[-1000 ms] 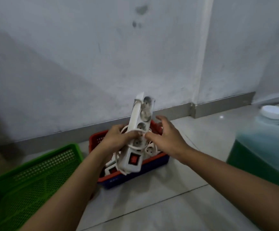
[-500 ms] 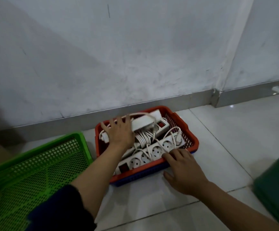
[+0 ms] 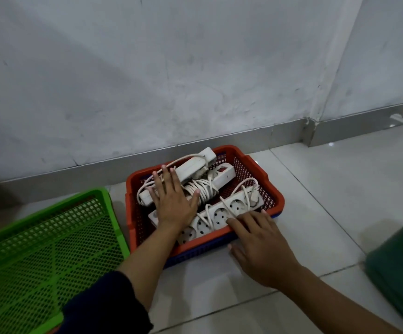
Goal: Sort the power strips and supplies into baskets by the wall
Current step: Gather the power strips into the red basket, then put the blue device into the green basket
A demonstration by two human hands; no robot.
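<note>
An orange mesh basket (image 3: 256, 165) stands on the floor by the wall, nested on a blue one (image 3: 195, 255). Several white power strips lie inside. The front strip (image 3: 222, 214) shows its round sockets, and others (image 3: 195, 165) lie behind with coiled white cords (image 3: 204, 188). My left hand (image 3: 172, 201) rests flat, fingers spread, on the strips at the basket's left. My right hand (image 3: 260, 244) lies over the basket's front rim, its fingertips touching the front strip. Neither hand grips anything.
An empty green mesh basket (image 3: 51, 237) stands to the left, touching the orange one. A dark green container (image 3: 398, 268) stands at the right edge. A grey skirting runs along the white wall (image 3: 195, 68). Pale floor tiles (image 3: 328, 189) spread to the right.
A second ago both hands held a power strip upright above the basket. It now lies in the basket, and both hands have come down onto the strips and the rim.
</note>
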